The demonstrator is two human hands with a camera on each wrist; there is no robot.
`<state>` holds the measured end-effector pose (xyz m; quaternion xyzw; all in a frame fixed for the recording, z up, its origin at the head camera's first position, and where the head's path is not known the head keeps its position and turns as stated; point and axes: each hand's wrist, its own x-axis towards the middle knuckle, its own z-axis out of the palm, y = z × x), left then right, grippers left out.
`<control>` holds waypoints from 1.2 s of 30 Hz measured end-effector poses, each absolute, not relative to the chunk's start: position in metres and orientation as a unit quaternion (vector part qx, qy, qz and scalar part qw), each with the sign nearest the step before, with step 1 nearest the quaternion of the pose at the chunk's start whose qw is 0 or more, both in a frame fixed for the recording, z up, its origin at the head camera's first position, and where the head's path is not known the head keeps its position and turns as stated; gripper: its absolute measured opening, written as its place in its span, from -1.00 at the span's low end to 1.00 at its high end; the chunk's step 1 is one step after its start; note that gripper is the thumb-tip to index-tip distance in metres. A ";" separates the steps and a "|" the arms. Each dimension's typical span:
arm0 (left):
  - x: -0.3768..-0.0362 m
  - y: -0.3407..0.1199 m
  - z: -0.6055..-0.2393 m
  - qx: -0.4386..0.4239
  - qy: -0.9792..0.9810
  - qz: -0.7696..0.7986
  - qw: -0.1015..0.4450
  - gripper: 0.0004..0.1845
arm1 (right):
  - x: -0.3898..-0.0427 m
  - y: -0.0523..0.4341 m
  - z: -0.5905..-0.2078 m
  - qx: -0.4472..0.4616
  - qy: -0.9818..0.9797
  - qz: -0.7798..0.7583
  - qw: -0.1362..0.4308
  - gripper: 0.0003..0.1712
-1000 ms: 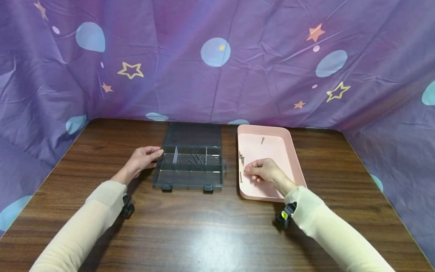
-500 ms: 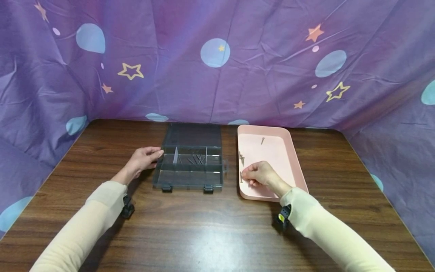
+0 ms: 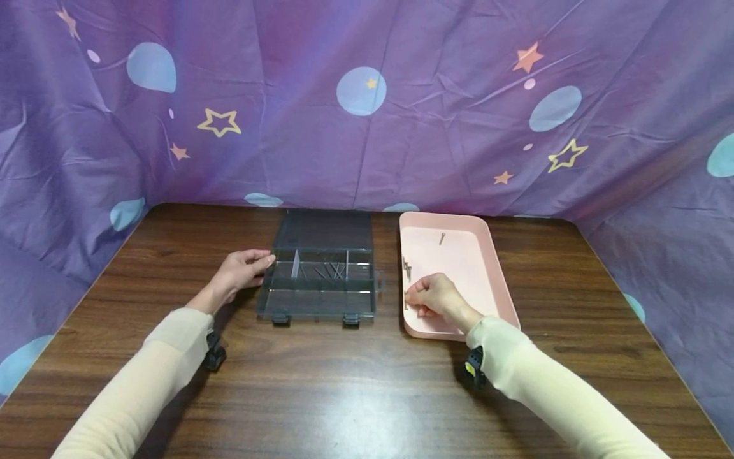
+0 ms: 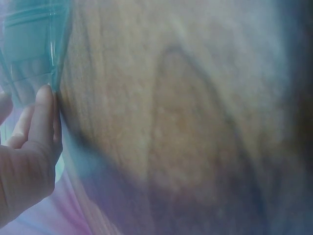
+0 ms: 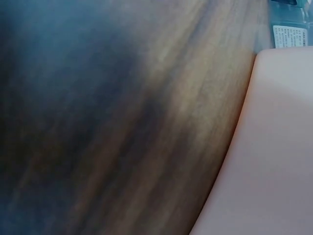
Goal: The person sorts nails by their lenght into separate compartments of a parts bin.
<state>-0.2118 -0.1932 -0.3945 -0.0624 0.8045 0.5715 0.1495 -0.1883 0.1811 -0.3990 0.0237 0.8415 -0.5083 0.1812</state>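
Your right hand (image 3: 437,297), fingers curled, pinches at a nail (image 3: 406,299) lying lengthwise just left of your fingertips by the pink tray's (image 3: 497,268) left wall, far from your left hand (image 3: 239,273), which rests relaxed against the organizer box (image 3: 318,299)

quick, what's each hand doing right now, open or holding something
Left hand: open, fingertips resting against the left edge of the clear organizer box.
Right hand: fingers curled down at a nail in the pink tray; grip cannot be told.

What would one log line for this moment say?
left hand: touches organizer box side | right hand: fingers curled at a nail in pink tray | grip: unclear
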 end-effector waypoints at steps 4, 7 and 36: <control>-0.211 -0.193 -0.395 -0.061 0.804 0.573 0.146 -0.44 | -0.189 0.179 -0.399 0.027 0.851 -0.493 0.178 -0.92; -0.211 -0.193 -0.395 -0.060 0.804 0.575 0.142 -0.45 | -0.189 0.178 -0.397 0.025 0.860 -0.478 0.177 -0.92; -0.211 -0.192 -0.396 -0.062 0.804 0.574 0.140 -0.45 | -0.193 0.175 -0.393 0.021 0.871 -0.448 0.198 -0.95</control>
